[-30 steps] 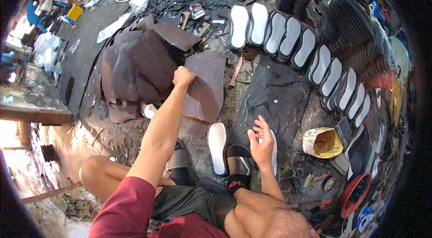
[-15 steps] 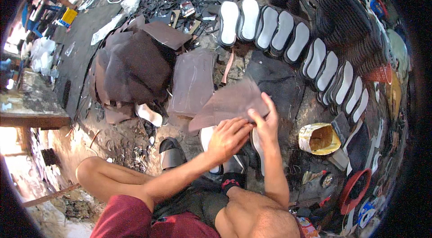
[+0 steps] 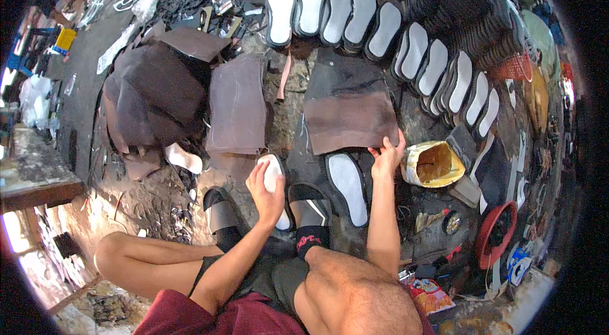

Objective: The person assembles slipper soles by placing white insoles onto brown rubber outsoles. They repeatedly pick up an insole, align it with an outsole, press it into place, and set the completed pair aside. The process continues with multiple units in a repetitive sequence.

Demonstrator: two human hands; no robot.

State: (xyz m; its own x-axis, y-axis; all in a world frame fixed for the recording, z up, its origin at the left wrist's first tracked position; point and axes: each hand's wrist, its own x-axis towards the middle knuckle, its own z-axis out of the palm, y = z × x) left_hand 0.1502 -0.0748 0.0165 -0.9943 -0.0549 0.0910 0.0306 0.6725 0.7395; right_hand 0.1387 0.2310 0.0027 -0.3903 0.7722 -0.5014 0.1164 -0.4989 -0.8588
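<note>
Brown sheet (image 3: 351, 121), one: near right corner pinched in the right hand (image 3: 386, 161). Left hand (image 3: 268, 194): nearer and left of the sheet, fingers bent over a pale sole (image 3: 273, 170); cannot tell whether gripped. White-topped insole (image 3: 347, 189): just nearer than the sheet. Yellowish container (image 3: 433, 165): right of the sheet. Flat brown pieces (image 3: 238, 107): left of it.

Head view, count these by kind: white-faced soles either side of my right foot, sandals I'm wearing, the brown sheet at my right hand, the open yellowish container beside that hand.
White-faced soles: 2, one partly covered by the left hand
Worn sandals: 2
Brown sheet at the right hand: 1
Open yellowish container: 1
Total: 6
</note>
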